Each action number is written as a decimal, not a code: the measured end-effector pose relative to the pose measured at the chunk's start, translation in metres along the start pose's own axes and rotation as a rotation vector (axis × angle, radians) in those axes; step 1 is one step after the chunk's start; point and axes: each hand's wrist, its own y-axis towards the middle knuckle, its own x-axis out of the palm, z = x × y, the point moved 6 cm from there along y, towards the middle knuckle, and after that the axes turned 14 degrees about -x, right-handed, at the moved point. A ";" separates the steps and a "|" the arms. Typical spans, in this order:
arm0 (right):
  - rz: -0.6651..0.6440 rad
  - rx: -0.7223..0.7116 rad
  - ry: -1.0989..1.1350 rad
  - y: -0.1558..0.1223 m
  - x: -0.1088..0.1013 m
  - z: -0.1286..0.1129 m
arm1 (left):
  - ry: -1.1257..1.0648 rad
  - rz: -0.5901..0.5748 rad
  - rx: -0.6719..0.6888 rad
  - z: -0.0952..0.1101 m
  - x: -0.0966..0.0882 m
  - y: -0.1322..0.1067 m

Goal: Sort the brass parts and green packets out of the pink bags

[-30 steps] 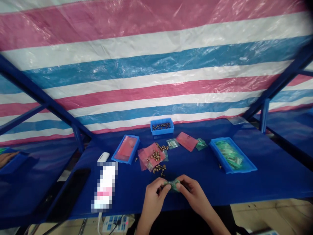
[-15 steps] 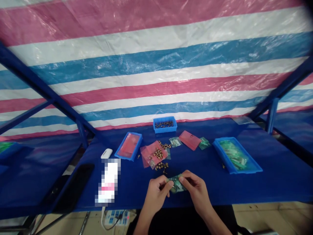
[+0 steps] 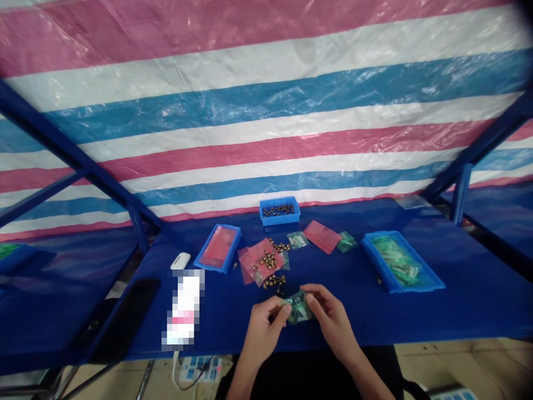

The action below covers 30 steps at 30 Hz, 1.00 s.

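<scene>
Between my hands, near the table's front edge, is a small green plastic bag (image 3: 299,309) with something pale inside. My left hand (image 3: 267,318) pinches its left edge between thumb and fingers. On the other side, my right hand (image 3: 327,309) is closed on its right edge. Just beyond lie loose brass-coloured screw-like pieces (image 3: 275,282). More of these pieces rest on a pink plastic bag (image 3: 255,259) farther back. A filled green bag (image 3: 297,240) and a pink bag (image 3: 322,237) lie behind them, with another green bag (image 3: 346,242) to the right.
A blue tray (image 3: 435,288) of green bags stands at right, a blue tray (image 3: 238,244) of pink bags at left. The back blue bin (image 3: 280,219) holds brass pieces. A phone with a blurred screen (image 3: 183,308), a white case (image 3: 180,261) and a black slab (image 3: 127,319) lie left.
Both hands have shifted slightly up and left with the green bag, and its top edge now stands higher. The things on the table have stayed in place.
</scene>
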 end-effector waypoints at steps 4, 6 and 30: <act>-0.095 0.007 0.012 0.003 0.002 -0.001 | 0.023 0.007 0.014 -0.001 0.000 0.000; -0.099 0.002 0.029 0.002 0.002 -0.003 | 0.023 0.002 0.007 -0.002 0.001 0.001; -0.336 -0.225 0.026 0.003 0.007 -0.020 | -0.131 -0.135 0.214 0.012 -0.006 -0.003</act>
